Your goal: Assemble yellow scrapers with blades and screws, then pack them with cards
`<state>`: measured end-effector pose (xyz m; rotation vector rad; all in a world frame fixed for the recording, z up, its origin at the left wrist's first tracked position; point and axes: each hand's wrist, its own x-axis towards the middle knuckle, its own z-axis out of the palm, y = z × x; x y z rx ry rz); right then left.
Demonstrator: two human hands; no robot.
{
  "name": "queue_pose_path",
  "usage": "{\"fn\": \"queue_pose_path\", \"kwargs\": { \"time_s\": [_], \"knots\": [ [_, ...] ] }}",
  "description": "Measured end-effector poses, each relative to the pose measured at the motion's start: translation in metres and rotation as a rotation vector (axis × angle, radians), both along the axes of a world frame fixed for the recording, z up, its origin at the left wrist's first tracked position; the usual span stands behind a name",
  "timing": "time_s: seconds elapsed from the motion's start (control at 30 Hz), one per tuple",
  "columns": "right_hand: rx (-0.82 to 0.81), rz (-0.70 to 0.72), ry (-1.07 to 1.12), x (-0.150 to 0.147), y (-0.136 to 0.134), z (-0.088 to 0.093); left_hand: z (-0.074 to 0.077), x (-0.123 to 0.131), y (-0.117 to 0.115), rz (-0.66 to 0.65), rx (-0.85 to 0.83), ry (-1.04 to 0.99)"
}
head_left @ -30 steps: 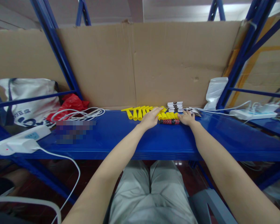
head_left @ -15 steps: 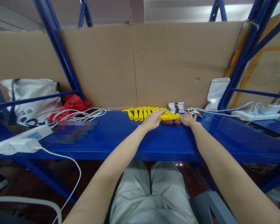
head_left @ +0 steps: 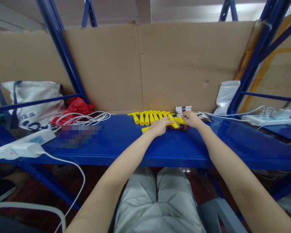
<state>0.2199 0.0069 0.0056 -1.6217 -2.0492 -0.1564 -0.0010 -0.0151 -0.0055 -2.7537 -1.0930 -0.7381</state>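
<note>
My left hand is closed around a yellow T-shaped scraper, its handle end poking out beside the palm and its wide head pointing right. My right hand has its fingers curled together by the small yellow pieces and the white packets with dark bands; what it pinches, if anything, is hidden. Left of the hands, several more yellow T-shaped scrapers lie in a row, handle ends toward me. A red and black tool lies partly covered in front of the yellow pieces.
The blue shelf is backed by a cardboard sheet. On the left are a white power strip, coiled white cable, a red plastic bag and a cloth bag. A white pouch stands at right.
My left hand has taken hold of a yellow scraper and turned it crosswise. My right hand has moved slightly left and up, its spread fingers now curled together.
</note>
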Motion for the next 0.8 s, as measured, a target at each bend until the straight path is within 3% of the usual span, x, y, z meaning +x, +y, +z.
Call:
{"fn": "queue_pose_path", "kwargs": {
  "time_s": [0.2, 0.4, 0.57, 0.8],
  "knots": [
    [-0.172, 0.286, 0.338, -0.02, -0.009, 0.003, 0.004, 0.0, -0.004, 0.051, 0.04, 0.019],
    [-0.231, 0.301, 0.526, -0.025, -0.01, 0.003, 0.007, -0.003, -0.005, 0.04, 0.023, 0.032],
    [-0.108, 0.067, 0.638, -0.013, -0.007, 0.006, 0.006, -0.004, -0.004, 0.065, 0.029, 0.043],
    [0.053, -0.477, 0.611, 0.041, 0.004, -0.004, 0.005, -0.004, 0.0, 0.049, 0.039, 0.054]
  ]
}}
